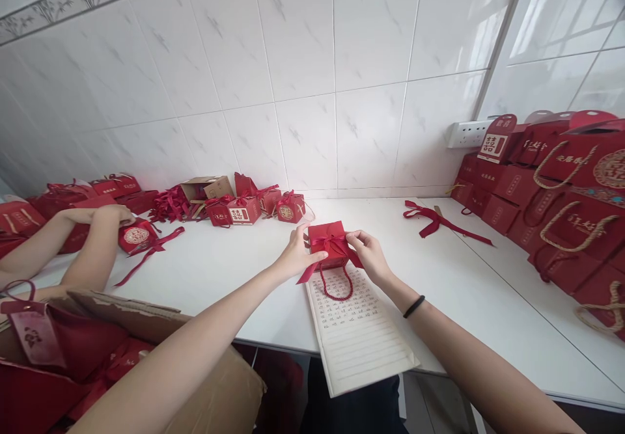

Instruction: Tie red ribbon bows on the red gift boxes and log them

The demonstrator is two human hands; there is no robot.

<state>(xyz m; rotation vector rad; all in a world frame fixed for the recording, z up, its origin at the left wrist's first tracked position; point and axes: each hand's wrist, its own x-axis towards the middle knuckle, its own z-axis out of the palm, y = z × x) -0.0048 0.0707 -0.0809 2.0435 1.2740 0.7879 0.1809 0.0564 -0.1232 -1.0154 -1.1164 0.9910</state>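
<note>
Two hands are on a little red box with a shiny bow.

The red box point(317, 230) is between the hands, just above a notebook point(361, 352) full of writing. The left hand point(294, 254) grips its left side, thumb on the front. The right hand point(370, 254) has its fingertips at the right side of the bow point(336, 243); I cannot tell if they pinch it. A red rope loop point(351, 285) hangs below both hands. Loose ribbons point(430, 218) lie to the right of the right hand.
</note>
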